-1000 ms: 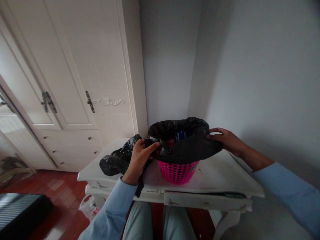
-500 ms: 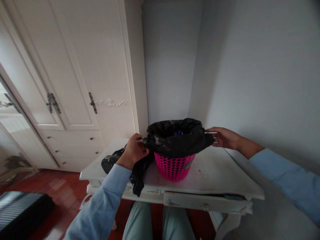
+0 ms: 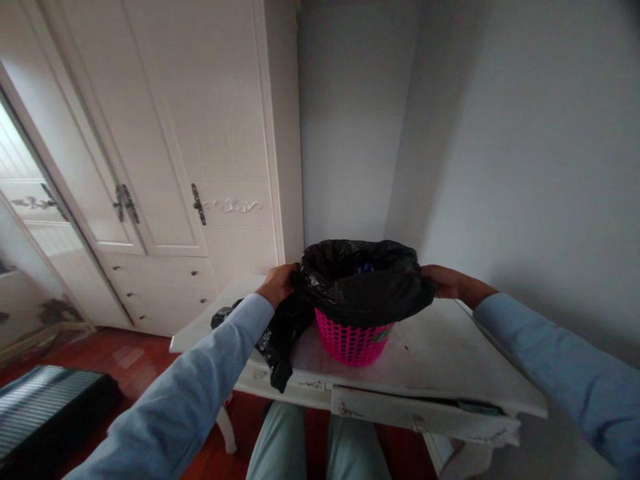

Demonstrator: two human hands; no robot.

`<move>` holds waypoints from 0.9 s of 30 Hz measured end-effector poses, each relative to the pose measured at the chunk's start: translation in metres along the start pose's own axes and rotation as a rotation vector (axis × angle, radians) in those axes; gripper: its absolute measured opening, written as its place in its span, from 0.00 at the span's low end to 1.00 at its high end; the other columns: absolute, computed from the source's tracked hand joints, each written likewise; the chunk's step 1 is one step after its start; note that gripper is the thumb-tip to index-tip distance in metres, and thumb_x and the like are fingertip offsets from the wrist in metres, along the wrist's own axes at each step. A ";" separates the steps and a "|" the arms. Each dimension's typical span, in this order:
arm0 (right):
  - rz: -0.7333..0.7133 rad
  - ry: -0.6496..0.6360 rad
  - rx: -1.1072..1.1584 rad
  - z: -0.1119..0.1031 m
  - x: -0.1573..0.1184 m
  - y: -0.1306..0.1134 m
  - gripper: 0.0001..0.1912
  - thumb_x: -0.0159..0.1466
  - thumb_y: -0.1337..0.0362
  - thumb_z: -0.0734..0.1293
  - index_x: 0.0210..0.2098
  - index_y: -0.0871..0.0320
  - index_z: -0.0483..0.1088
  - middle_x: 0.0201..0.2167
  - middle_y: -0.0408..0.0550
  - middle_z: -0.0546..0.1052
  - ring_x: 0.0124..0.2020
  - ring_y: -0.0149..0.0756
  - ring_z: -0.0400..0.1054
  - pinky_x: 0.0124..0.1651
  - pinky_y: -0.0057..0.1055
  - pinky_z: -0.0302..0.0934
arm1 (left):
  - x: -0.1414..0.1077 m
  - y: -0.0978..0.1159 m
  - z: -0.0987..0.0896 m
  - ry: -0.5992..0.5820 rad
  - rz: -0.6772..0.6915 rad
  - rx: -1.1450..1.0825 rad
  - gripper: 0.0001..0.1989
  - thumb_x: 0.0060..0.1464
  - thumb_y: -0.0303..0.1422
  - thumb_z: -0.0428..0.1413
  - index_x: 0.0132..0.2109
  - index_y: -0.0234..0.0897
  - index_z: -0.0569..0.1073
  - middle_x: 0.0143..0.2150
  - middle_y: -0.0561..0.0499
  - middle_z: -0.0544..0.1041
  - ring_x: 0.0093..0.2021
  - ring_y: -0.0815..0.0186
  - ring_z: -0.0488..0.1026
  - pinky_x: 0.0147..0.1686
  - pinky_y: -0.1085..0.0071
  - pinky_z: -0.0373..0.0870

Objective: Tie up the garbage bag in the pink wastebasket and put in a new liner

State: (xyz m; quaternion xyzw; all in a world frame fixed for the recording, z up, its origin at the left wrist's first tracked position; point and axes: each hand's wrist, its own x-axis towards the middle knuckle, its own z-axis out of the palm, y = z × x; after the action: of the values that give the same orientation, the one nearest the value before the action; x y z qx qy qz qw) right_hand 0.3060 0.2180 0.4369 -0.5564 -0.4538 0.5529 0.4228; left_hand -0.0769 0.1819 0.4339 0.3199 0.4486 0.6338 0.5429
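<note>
Between the two hands, a bright pink perforated plastic basket (image 3: 350, 340) stands upright on the white wooden surface (image 3: 430, 350), a glossy black plastic bag (image 3: 370, 293) folded over its rim and a small blue object (image 3: 365, 268) showing inside. The left hand (image 3: 277, 283) and the right hand (image 3: 445, 281) touch the bag at opposite sides; their fingertips are hidden, so I cannot tell how far either is open or how firmly it grips. Below the left hand, crumpled black plastic (image 3: 283, 333) droops over the surface's front edge; whether it joins the bag is unclear. Uneven pulling could drag the basket askew or slip the fold off the rim, hard stretching could tear the thin film, and a snag on the drooping plastic could tug everything leftward.
</note>
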 end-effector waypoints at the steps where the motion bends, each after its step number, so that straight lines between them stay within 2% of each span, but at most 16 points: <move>1: -0.030 0.018 -0.009 0.000 0.004 -0.001 0.03 0.58 0.70 0.71 0.28 0.59 0.73 0.18 0.48 0.76 0.20 0.36 0.71 0.26 0.30 0.70 | 0.002 0.002 0.002 0.041 0.039 0.041 0.06 0.42 0.21 0.59 0.30 0.34 0.72 0.20 0.55 0.71 0.21 0.68 0.68 0.24 0.72 0.66; 4: -0.134 0.108 -0.019 0.001 0.016 -0.009 0.06 0.55 0.75 0.69 0.25 0.60 0.72 0.16 0.46 0.73 0.19 0.32 0.68 0.23 0.26 0.66 | 0.010 0.009 0.013 0.136 0.168 0.146 0.12 0.38 0.21 0.60 0.35 0.34 0.75 0.23 0.56 0.73 0.23 0.69 0.68 0.25 0.73 0.63; 8: -0.347 0.296 0.027 0.009 0.032 -0.024 0.07 0.55 0.77 0.67 0.30 0.61 0.72 0.19 0.41 0.72 0.20 0.26 0.63 0.23 0.21 0.60 | 0.017 0.016 0.035 0.227 0.324 0.242 0.13 0.37 0.19 0.59 0.34 0.35 0.75 0.26 0.55 0.73 0.29 0.67 0.71 0.31 0.71 0.66; 11: -0.493 0.367 0.068 0.017 0.035 -0.031 0.07 0.56 0.74 0.69 0.34 0.60 0.74 0.24 0.41 0.75 0.23 0.27 0.64 0.25 0.22 0.60 | 0.015 0.015 0.047 0.306 0.450 0.268 0.13 0.41 0.20 0.58 0.37 0.36 0.74 0.30 0.54 0.73 0.33 0.67 0.72 0.35 0.71 0.67; 15: -0.607 0.366 0.108 0.025 0.027 -0.030 0.09 0.57 0.65 0.71 0.38 0.59 0.76 0.31 0.45 0.78 0.28 0.30 0.68 0.28 0.25 0.62 | 0.008 0.011 0.047 0.368 0.561 0.288 0.11 0.46 0.22 0.58 0.39 0.37 0.73 0.34 0.54 0.73 0.36 0.67 0.71 0.37 0.71 0.68; 17: -0.601 0.321 0.172 0.025 0.020 -0.028 0.09 0.56 0.66 0.71 0.38 0.59 0.76 0.34 0.48 0.80 0.31 0.32 0.70 0.31 0.27 0.66 | 0.006 0.010 0.045 0.366 0.566 0.270 0.11 0.46 0.23 0.57 0.39 0.38 0.73 0.35 0.54 0.73 0.36 0.67 0.72 0.38 0.71 0.68; 21: -0.446 0.142 0.255 0.022 0.004 -0.025 0.10 0.54 0.74 0.68 0.35 0.58 0.77 0.32 0.49 0.81 0.30 0.34 0.74 0.34 0.27 0.70 | 0.002 0.010 0.044 0.303 0.492 0.214 0.11 0.46 0.25 0.57 0.39 0.37 0.72 0.31 0.54 0.73 0.31 0.68 0.72 0.32 0.71 0.69; 27: -0.328 0.023 0.226 0.007 -0.020 -0.018 0.10 0.60 0.72 0.66 0.36 0.56 0.78 0.33 0.47 0.83 0.29 0.33 0.75 0.32 0.25 0.69 | -0.011 0.014 0.040 0.187 0.372 0.098 0.10 0.43 0.27 0.57 0.37 0.38 0.71 0.28 0.57 0.72 0.27 0.70 0.70 0.28 0.74 0.67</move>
State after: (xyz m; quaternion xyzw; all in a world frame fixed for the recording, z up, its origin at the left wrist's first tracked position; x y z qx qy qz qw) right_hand 0.2984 0.2020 0.4590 -0.4301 -0.4686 0.5176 0.5723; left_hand -0.0443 0.1798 0.4639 0.3631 0.4604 0.7275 0.3562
